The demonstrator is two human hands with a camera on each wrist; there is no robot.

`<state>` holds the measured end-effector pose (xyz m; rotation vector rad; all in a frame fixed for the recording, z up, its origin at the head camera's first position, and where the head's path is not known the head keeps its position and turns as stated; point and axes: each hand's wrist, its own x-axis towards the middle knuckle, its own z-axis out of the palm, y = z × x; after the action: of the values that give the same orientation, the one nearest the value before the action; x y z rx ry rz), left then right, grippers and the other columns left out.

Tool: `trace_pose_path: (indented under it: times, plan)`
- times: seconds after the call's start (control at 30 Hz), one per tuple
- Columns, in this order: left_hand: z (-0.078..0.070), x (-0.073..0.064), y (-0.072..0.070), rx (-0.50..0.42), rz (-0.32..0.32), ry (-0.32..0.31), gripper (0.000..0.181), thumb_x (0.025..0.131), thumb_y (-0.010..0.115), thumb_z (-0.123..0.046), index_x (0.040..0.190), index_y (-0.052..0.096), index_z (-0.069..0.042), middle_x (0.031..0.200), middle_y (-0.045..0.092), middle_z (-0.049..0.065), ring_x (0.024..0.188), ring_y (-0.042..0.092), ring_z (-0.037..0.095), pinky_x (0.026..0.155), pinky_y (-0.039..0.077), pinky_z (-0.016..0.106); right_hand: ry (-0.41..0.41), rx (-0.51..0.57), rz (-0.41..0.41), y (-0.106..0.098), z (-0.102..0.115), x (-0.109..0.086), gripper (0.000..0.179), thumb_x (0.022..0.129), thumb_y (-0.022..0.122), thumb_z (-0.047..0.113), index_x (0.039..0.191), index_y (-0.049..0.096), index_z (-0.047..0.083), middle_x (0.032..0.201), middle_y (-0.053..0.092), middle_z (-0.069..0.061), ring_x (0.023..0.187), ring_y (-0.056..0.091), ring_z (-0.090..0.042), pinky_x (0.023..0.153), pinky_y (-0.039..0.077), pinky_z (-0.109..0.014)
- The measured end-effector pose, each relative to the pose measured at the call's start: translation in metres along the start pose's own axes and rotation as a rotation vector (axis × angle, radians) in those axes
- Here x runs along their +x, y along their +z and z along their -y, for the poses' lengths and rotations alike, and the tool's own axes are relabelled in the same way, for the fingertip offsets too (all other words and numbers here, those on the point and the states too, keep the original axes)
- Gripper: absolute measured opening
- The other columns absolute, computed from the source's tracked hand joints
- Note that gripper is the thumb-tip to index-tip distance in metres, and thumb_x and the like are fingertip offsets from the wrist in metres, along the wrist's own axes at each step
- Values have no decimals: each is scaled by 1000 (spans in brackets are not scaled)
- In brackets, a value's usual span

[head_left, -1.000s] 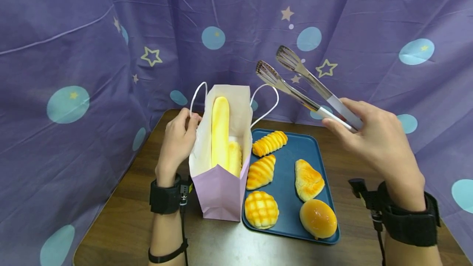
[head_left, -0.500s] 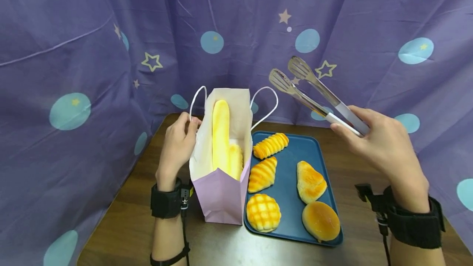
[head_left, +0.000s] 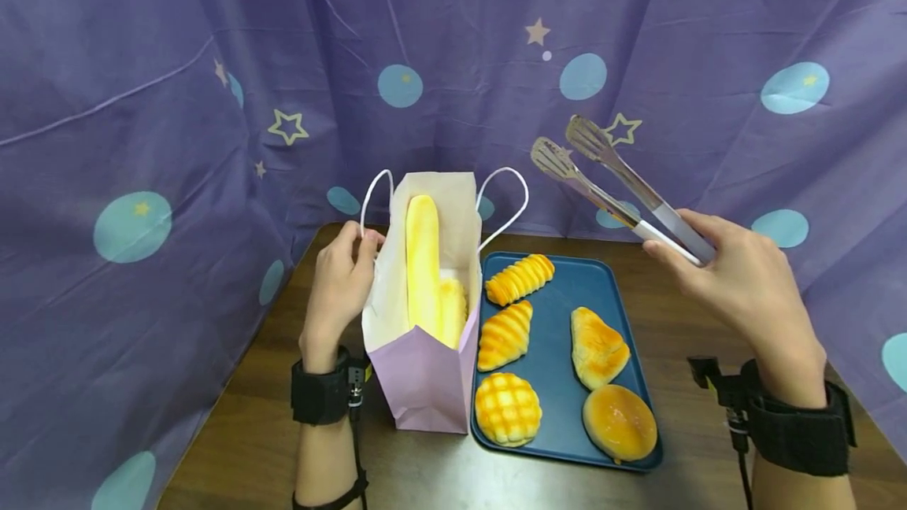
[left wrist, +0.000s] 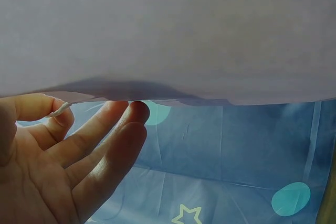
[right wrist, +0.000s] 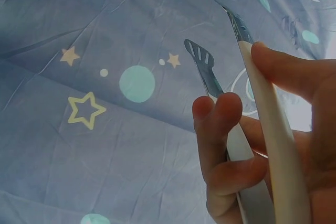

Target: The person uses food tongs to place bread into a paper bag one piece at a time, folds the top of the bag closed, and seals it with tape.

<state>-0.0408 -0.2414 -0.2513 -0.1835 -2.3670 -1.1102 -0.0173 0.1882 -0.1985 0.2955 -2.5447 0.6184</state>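
Note:
My left hand (head_left: 342, 278) pinches the white cord handle (head_left: 368, 199) of a lilac paper bag (head_left: 425, 388) between thumb and finger. In the left wrist view the cord (left wrist: 60, 110) shows at the fingertips, below the bag's side. Standing upright and gaping at the top, the bag holds a long yellow bread (head_left: 423, 258) and a shorter yellow bread (head_left: 452, 309). My right hand (head_left: 744, 290) grips metal tongs (head_left: 623, 187) by their pale handles, above and behind the tray. Nothing is between the tong ends, which stand apart. The right wrist view shows fingers curled round the tongs (right wrist: 262, 103).
Right beside the bag lies a blue tray (head_left: 553, 384). It bears a ridged roll (head_left: 520, 280), a striped croissant-like bread (head_left: 505, 337), a checkered bun (head_left: 508, 409), a flat triangular bread (head_left: 597, 347) and a round glossy bun (head_left: 620, 423). A purple curtain (head_left: 468, 38) hangs behind the wooden table.
My right hand has moved the tongs right and slightly down, away from the bag. The left hand keeps its pinch on the handle. The bag and breads stay where they were.

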Motion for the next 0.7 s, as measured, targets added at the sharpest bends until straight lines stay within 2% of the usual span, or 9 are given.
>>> trace_pose_path:
  times: [0.07,0.27,0.7]
  plan:
    - [0,0,1,-4,-1,1,27,107,47,-25,105,65,-6,86,66,11,65,49,22,58,38,36,4,0,0,2,-3,-1,62,89,76,38,129,63,-6,79,65,-19,53,43,-19,52,33,-32]
    - [1,-1,2,-18,-4,3,28,107,47,-26,105,65,-6,94,71,13,78,61,24,61,41,37,30,10,19,11,-11,-3,63,90,75,39,131,61,-7,106,66,-31,71,54,-34,59,36,-39]
    - [2,0,3,-29,-3,8,27,107,46,-24,106,65,-4,95,71,14,84,65,25,62,43,36,59,12,89,28,-26,-1,64,92,72,43,131,60,-7,105,66,-30,71,55,-33,59,37,-38]
